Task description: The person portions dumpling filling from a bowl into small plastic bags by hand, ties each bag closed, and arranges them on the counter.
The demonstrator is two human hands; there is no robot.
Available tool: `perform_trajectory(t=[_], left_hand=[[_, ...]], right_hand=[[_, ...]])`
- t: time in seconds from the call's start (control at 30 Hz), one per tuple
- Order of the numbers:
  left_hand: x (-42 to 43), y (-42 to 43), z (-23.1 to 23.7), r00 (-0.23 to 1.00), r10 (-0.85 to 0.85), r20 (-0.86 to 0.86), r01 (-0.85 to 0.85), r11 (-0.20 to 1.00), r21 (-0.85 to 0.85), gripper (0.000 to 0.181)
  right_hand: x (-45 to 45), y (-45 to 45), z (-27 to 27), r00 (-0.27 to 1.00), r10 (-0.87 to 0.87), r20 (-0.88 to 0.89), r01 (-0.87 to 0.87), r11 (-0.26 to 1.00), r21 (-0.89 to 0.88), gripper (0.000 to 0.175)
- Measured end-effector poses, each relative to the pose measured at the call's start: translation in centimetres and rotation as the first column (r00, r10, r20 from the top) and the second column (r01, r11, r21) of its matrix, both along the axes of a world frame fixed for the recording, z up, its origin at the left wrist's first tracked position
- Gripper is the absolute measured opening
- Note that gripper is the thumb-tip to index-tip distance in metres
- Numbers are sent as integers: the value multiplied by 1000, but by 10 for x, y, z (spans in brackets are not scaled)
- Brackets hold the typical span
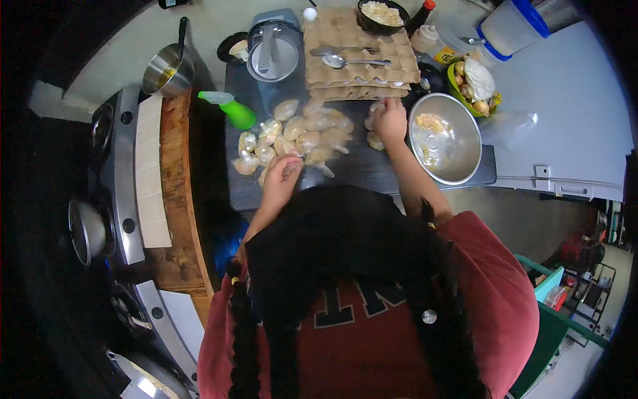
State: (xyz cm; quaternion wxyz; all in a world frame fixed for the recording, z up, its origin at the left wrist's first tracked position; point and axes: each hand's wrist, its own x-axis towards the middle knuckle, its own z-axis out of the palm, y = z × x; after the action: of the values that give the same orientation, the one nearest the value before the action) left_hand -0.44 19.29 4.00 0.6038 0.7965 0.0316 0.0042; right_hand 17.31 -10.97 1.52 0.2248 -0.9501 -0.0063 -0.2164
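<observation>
Many knotted clear plastic bags of pale food [294,128] lie piled on the dark table [356,172]. At the pile's near edge is my left hand [282,175], fingers curled. Whether a bag's end is between them is hard to make out. My right hand [391,121] grips a small bagged portion [371,117], partly hidden behind my fingers, just in front of the egg trays. Another bagged portion [375,141] lies below it. A steel bowl [445,138] with some pale, yellowish food left inside stands to the right of my right forearm.
Stacked cardboard egg trays [359,70] carry two spoons [356,61] and a black bowl [382,15]. A green spray bottle [234,109] and a lidded clear container [272,55] stand left. On the right are a yellow-green basket of onions [471,92] and a white chest freezer [563,114].
</observation>
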Motion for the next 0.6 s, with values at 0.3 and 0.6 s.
perform_trajectory(t=[0.3, 0.6], left_hand=[[0, -5, 11, 999, -48, -25, 47, 998, -50, 17], [-2, 1, 3, 999, -18, 36, 18, 1000, 0, 17]], right_hand=[[7, 53, -54, 837, 421, -350, -437, 899, 36, 26], [27, 19, -1, 934, 265, -238, -256, 964, 69, 16]])
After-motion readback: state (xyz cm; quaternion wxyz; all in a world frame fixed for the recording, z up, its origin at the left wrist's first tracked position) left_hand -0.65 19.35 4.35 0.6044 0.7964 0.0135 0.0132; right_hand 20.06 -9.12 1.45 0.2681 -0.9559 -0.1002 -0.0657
